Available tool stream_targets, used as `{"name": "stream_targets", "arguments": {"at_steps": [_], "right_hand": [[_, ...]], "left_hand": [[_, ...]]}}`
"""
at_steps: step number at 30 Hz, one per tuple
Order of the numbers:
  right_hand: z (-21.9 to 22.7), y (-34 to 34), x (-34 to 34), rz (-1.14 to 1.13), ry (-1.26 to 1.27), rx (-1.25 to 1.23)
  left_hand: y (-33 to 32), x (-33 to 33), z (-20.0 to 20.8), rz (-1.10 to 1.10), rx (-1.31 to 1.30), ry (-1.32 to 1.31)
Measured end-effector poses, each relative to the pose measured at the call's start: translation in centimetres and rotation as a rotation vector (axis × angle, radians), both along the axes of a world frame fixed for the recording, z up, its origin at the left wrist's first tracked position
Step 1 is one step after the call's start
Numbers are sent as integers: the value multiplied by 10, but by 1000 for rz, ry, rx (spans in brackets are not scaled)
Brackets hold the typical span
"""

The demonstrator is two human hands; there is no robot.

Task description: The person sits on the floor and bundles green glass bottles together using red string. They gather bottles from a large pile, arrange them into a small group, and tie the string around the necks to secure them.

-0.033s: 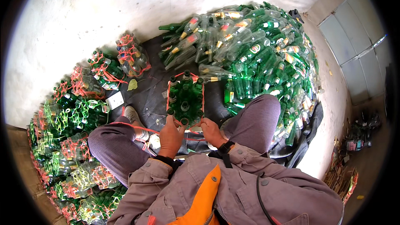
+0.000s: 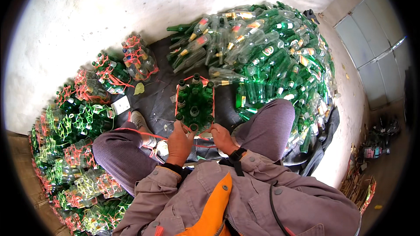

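Between my feet stands an upright cluster of green glass bottles (image 2: 194,100), their necks pointing up at me. A red plastic strap (image 2: 213,100) runs around the outside of the cluster. At its near left corner my left hand (image 2: 179,142) is closed on the strap, thumb beside the nearest bottle neck. My right hand (image 2: 223,139) pinches the strap at the near right corner. A loose length of strap trails from the hands toward my left shoe. The fingertips are partly hidden.
A large heap of loose green and clear bottles (image 2: 271,57) lies to the right and ahead. Strapped bottle bundles (image 2: 83,122) line the left side along the white wall (image 2: 109,13). A white card (image 2: 120,105) and a yellow leaf (image 2: 139,88) lie on the dark ground sheet (image 2: 159,72).
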State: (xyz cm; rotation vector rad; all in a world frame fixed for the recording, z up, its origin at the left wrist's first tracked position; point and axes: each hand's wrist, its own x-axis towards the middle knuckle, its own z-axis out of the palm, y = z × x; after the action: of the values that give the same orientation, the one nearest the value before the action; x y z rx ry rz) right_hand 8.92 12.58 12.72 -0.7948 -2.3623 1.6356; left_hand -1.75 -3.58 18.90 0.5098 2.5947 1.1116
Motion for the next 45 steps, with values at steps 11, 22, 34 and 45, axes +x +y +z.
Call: {"name": "stream_targets", "arguments": {"at_steps": [11, 22, 34, 45], "right_hand": [[-11, 2, 0, 21, 14, 29], [4, -8, -5, 49, 53, 207], [11, -12, -4, 105, 10, 303], [38, -25, -1, 405, -186, 812]], "left_hand": [[4, -14, -53, -334, 28, -206], [10, -20, -59, -413, 104, -196], [16, -12, -60, -343, 274, -202], [14, -8, -82, -334, 329, -161]]}}
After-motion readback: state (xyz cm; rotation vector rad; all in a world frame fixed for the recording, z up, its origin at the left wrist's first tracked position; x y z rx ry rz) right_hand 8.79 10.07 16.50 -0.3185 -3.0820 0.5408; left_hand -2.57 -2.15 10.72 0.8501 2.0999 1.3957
